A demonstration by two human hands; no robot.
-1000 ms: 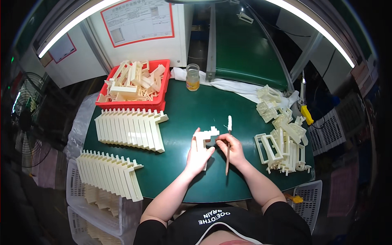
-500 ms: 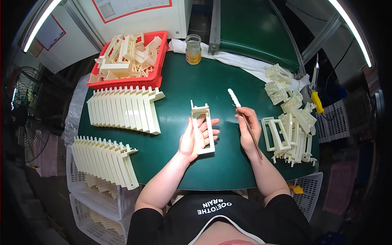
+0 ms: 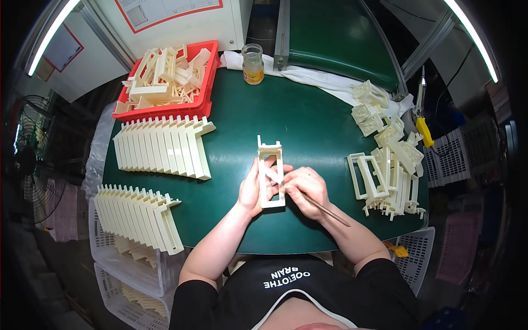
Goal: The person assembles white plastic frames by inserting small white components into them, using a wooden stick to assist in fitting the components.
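Trimming stage: left hand [image 3: 252, 190] fingers clamped on cream plastic frame [image 3: 271, 171], right hand [image 3: 306, 190] fingers pinching thin tool [image 3: 324, 209]; next, steady scraping along its edge

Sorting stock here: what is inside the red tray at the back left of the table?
The red tray holds a loose heap of cream plastic frames, piled above its rim. The tray's floor and any lower parts are covered by the heap.
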